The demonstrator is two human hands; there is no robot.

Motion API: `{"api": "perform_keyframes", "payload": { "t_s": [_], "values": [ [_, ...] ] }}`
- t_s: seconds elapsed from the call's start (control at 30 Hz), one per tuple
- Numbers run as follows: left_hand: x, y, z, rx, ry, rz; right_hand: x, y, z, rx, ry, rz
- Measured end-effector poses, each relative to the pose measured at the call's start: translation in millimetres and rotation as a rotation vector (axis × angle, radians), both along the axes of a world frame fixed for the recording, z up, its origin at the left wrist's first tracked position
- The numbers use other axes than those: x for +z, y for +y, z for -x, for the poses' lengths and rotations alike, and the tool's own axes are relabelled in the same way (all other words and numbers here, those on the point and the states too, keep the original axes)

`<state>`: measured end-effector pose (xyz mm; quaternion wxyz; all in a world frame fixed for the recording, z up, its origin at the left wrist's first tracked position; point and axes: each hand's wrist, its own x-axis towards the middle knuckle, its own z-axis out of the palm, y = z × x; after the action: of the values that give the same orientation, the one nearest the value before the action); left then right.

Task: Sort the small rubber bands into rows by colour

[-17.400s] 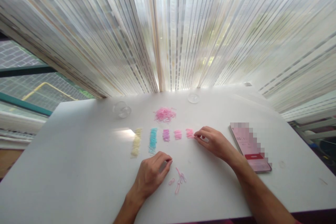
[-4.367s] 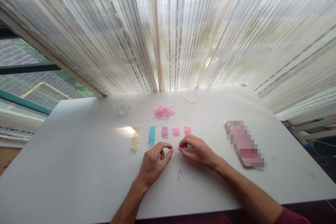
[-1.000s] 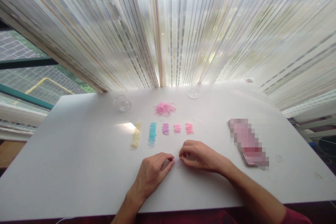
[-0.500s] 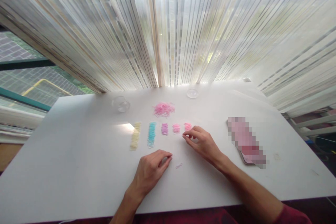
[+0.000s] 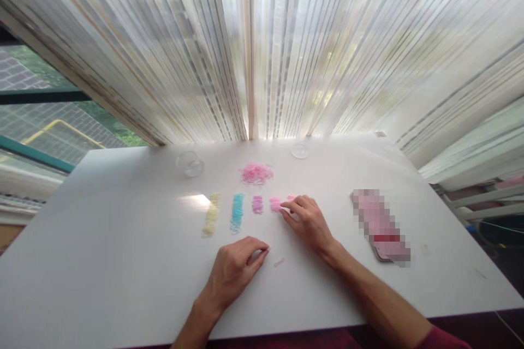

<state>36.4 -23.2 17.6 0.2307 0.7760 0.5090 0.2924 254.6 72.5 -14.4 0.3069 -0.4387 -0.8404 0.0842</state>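
On the white table lie short rows of small thin pieces: yellow, blue, purple, light pink and a brighter pink one, partly covered by my right hand. Behind them sits a loose pink pile. My right hand is at the light pink row, thumb and index finger apart. My left hand rests nearer the front edge, fingertips pinched on something too small to make out. Just right of it lies a single thin pale loop.
Clear round containers stand at the back left, and a clear round lid or dish is at the back centre. A pink, pixelated flat object lies on the right. Striped curtains hang behind the table.
My right hand has moved slightly left, from below the brighter pink row to the light pink row, and its fingertips have parted. My left hand has hardly moved.
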Motion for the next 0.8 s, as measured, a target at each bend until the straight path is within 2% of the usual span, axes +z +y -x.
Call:
{"api": "perform_keyframes", "payload": {
  "t_s": [0.23,0.43,0.5,0.67,0.8],
  "values": [
    [2.4,3.0,0.1,0.071,0.004,-0.071,11.8,-5.2,-4.2,0.041,0.115,0.058],
    [5.2,13.6,-8.6,0.100,0.024,-0.108,22.1,-17.9,-2.3,0.368,0.222,0.196],
    [5.9,15.6,-11.0,0.095,0.026,-0.130,22.0,-20.1,-1.3,0.425,0.227,0.205],
    [2.9,15.8,-11.6,0.084,0.015,-0.155,20.5,-20.4,-0.1,0.416,0.254,0.201],
    [-2.6,15.6,-9.4,0.131,-0.016,-0.132,24.0,-19.7,-1.5,0.399,0.294,0.194]
  ]
}}
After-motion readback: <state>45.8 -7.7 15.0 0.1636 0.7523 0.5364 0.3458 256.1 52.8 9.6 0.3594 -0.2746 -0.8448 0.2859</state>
